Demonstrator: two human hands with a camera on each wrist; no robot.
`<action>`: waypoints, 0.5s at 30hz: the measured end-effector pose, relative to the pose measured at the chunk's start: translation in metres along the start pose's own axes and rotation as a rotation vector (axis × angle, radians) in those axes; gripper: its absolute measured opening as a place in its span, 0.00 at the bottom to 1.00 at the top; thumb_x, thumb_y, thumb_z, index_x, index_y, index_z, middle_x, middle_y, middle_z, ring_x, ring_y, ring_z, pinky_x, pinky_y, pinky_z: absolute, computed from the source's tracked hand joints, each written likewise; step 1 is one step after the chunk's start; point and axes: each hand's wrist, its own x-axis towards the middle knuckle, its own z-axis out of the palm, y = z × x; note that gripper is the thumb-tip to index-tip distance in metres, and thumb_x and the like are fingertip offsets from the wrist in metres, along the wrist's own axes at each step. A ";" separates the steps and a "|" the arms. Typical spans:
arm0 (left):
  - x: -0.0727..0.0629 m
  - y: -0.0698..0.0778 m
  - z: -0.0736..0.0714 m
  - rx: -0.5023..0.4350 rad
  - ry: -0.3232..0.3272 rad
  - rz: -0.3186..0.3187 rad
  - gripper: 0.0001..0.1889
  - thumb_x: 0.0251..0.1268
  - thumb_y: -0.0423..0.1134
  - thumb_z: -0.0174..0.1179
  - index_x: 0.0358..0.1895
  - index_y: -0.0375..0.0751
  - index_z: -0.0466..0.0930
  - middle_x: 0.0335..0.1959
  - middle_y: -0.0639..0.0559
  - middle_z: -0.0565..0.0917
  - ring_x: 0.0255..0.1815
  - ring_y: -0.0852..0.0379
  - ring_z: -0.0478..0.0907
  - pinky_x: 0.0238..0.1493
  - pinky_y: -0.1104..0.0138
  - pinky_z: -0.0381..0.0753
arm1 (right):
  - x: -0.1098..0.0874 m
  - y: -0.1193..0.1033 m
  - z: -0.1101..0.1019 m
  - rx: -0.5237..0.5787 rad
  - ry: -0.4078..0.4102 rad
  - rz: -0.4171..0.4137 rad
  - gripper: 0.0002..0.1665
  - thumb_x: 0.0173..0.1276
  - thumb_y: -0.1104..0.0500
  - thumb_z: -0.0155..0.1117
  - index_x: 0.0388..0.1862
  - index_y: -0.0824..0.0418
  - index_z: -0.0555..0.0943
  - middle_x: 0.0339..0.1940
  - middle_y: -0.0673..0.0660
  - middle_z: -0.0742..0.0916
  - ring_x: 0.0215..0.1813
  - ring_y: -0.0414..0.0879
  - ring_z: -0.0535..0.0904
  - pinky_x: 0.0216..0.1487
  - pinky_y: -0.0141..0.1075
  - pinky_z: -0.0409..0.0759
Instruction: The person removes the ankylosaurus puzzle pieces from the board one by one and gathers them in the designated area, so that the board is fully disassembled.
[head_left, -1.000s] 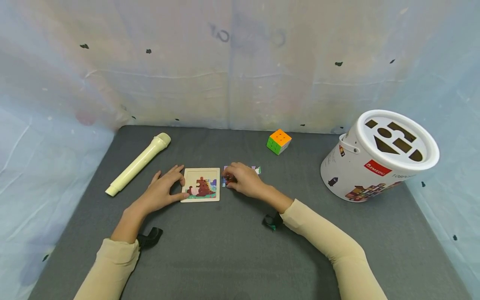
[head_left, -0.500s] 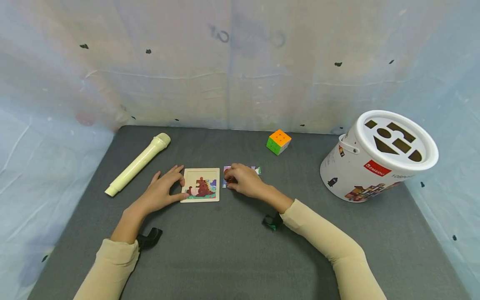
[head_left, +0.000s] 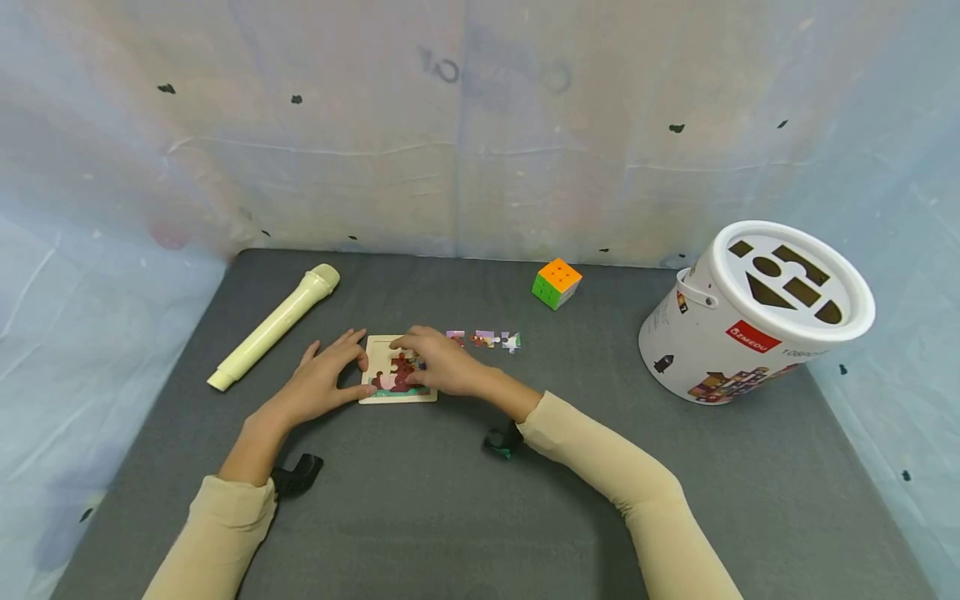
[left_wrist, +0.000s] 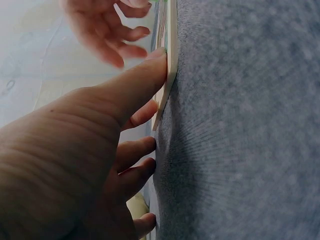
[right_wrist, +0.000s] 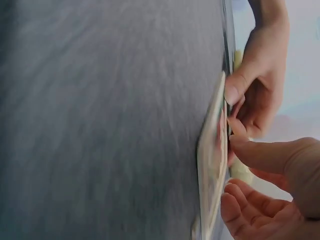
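Observation:
A small wooden puzzle board (head_left: 380, 342) with a pale rim lies on the table, part of its reddish-brown animal picture in place. My left hand (head_left: 324, 377) holds the board at its left side; in the left wrist view the thumb (left_wrist: 142, 72) presses on the edge. Over the board's right half is my right hand (head_left: 444, 363), its thumb and finger pinching a reddish puzzle piece (right_wrist: 231, 156), mostly hidden by the fingers. To the right of the board, several loose puzzle pieces (head_left: 483, 339) lie in a row.
A pale yellow stick-shaped toy (head_left: 273, 327) lies at the left. Behind the loose pieces stands a puzzle cube (head_left: 557, 284) with orange and green faces. A white bucket (head_left: 750, 333) with shaped holes in its lid is at the right. Plastic sheeting surrounds the grey table (head_left: 420, 517).
My right hand has taken a puzzle piece from beside the board and moved left over the board, uncovering the row of loose pieces. My left hand has stayed at the board.

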 end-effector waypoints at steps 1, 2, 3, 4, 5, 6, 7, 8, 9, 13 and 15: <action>0.000 0.000 0.000 -0.001 0.000 0.001 0.17 0.60 0.48 0.72 0.37 0.49 0.71 0.77 0.36 0.58 0.79 0.36 0.48 0.67 0.28 0.37 | 0.003 -0.002 0.003 0.010 -0.011 0.004 0.33 0.66 0.63 0.72 0.68 0.65 0.74 0.57 0.60 0.80 0.49 0.48 0.76 0.45 0.32 0.75; 0.000 0.000 0.000 -0.001 0.000 0.002 0.17 0.60 0.48 0.72 0.37 0.49 0.71 0.77 0.36 0.58 0.79 0.36 0.48 0.67 0.28 0.37 | 0.005 -0.003 0.005 0.011 -0.019 0.012 0.34 0.66 0.63 0.72 0.69 0.65 0.73 0.57 0.60 0.79 0.47 0.48 0.76 0.44 0.31 0.74; 0.000 0.000 0.000 -0.004 0.001 0.003 0.17 0.60 0.48 0.72 0.37 0.49 0.71 0.77 0.36 0.58 0.79 0.36 0.48 0.67 0.28 0.37 | 0.007 -0.004 0.007 0.016 -0.024 0.025 0.35 0.66 0.64 0.72 0.70 0.65 0.72 0.58 0.60 0.79 0.46 0.47 0.75 0.43 0.31 0.73; 0.000 0.001 -0.001 -0.005 0.001 0.003 0.17 0.60 0.48 0.72 0.37 0.49 0.71 0.77 0.37 0.58 0.79 0.36 0.48 0.67 0.28 0.37 | 0.008 -0.005 0.009 0.020 -0.029 0.040 0.35 0.66 0.64 0.72 0.71 0.64 0.71 0.58 0.60 0.78 0.45 0.47 0.75 0.42 0.30 0.73; 0.000 0.001 -0.001 -0.007 0.003 0.004 0.17 0.60 0.48 0.72 0.37 0.49 0.71 0.77 0.36 0.59 0.79 0.36 0.48 0.67 0.28 0.37 | 0.009 -0.005 0.011 0.025 -0.032 0.054 0.35 0.66 0.64 0.71 0.71 0.64 0.71 0.59 0.61 0.78 0.45 0.46 0.75 0.42 0.30 0.73; -0.001 0.001 -0.001 -0.008 0.005 0.003 0.17 0.60 0.48 0.72 0.37 0.49 0.71 0.77 0.37 0.59 0.79 0.36 0.48 0.67 0.28 0.37 | 0.010 -0.006 0.012 0.029 -0.034 0.066 0.36 0.66 0.65 0.71 0.71 0.64 0.71 0.59 0.61 0.77 0.46 0.46 0.75 0.42 0.29 0.73; 0.000 0.001 -0.001 -0.010 0.007 0.005 0.17 0.60 0.47 0.72 0.37 0.49 0.71 0.77 0.36 0.59 0.79 0.36 0.48 0.67 0.28 0.37 | 0.010 -0.006 0.012 0.035 -0.036 0.074 0.35 0.66 0.65 0.71 0.71 0.64 0.71 0.59 0.61 0.76 0.45 0.46 0.75 0.42 0.30 0.73; -0.001 0.001 -0.001 -0.008 0.012 0.008 0.17 0.60 0.47 0.72 0.37 0.49 0.71 0.77 0.36 0.59 0.79 0.36 0.49 0.67 0.28 0.37 | 0.011 -0.006 0.013 0.037 -0.036 0.079 0.35 0.66 0.66 0.71 0.71 0.64 0.71 0.59 0.61 0.76 0.45 0.46 0.75 0.42 0.30 0.73; -0.001 0.001 -0.001 -0.009 0.014 0.008 0.17 0.60 0.47 0.72 0.37 0.49 0.71 0.77 0.36 0.59 0.79 0.36 0.49 0.67 0.28 0.37 | 0.011 -0.007 0.013 0.037 -0.038 0.082 0.35 0.66 0.66 0.71 0.71 0.64 0.71 0.58 0.61 0.75 0.45 0.46 0.75 0.42 0.30 0.73; -0.001 0.001 -0.001 -0.010 0.015 0.010 0.17 0.60 0.48 0.72 0.38 0.49 0.71 0.77 0.36 0.59 0.79 0.36 0.49 0.66 0.28 0.37 | 0.012 -0.009 0.012 0.008 -0.037 0.076 0.33 0.65 0.66 0.71 0.68 0.65 0.73 0.57 0.61 0.74 0.45 0.45 0.74 0.43 0.29 0.74; -0.001 0.001 -0.001 -0.011 0.009 0.008 0.17 0.60 0.48 0.72 0.38 0.49 0.71 0.77 0.37 0.59 0.79 0.37 0.48 0.67 0.28 0.37 | 0.012 -0.010 0.012 -0.009 -0.035 0.075 0.30 0.65 0.67 0.71 0.66 0.66 0.76 0.56 0.61 0.74 0.44 0.45 0.74 0.42 0.29 0.73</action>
